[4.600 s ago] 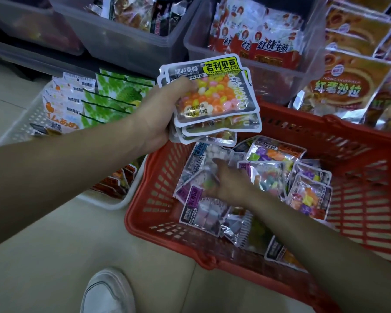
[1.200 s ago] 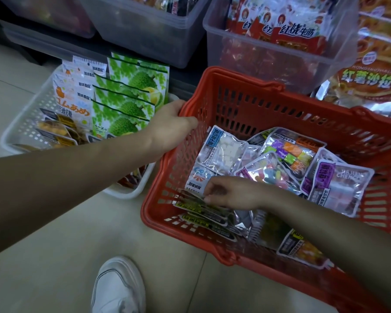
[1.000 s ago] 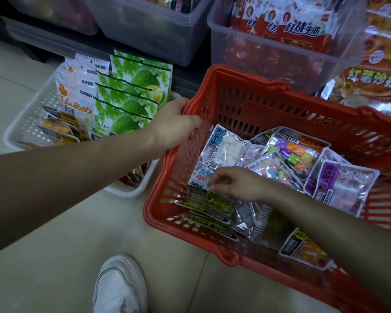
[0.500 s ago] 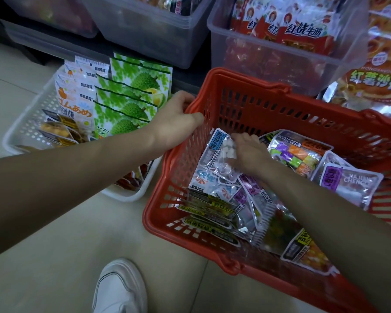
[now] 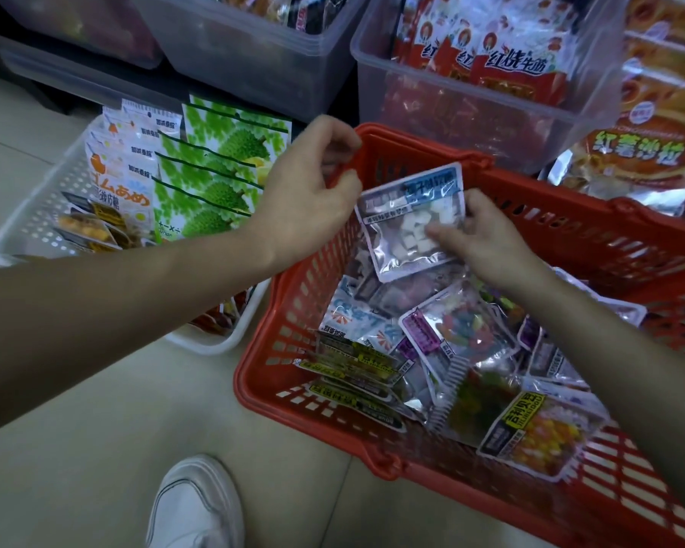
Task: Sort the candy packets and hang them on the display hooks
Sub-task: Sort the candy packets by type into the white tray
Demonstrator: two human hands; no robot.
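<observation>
Red basket (image 5: pixel 570 239): mixed packets (image 5: pixel 451 334) mostly unsorted.
Right hand (image 5: pixel 487 239): pinches white-cube candy packet (image 5: pixel 408 227).
Left hand (image 5: pixel 309 191): grips basket rim.
Hanging: apparently not begun.

Label on packet (image 5: pixel 398 235) blurred; red basket (image 5: pixel 570 227) right end off-frame.

White shoe (image 5: pixel 196 504) btm; clear bins (image 5: pixel 254 73) (snack-filled) top.

One red basket (image 5: pixel 313 409), one white basket (image 5: pixel 44 203), three clear bins (image 5: pixel 254 73), four green durian packets (image 5: pixel 214 191), one packet of white cubes (image 5: pixel 412 227) and one white shoe (image 5: pixel 194 508) are showing.
</observation>
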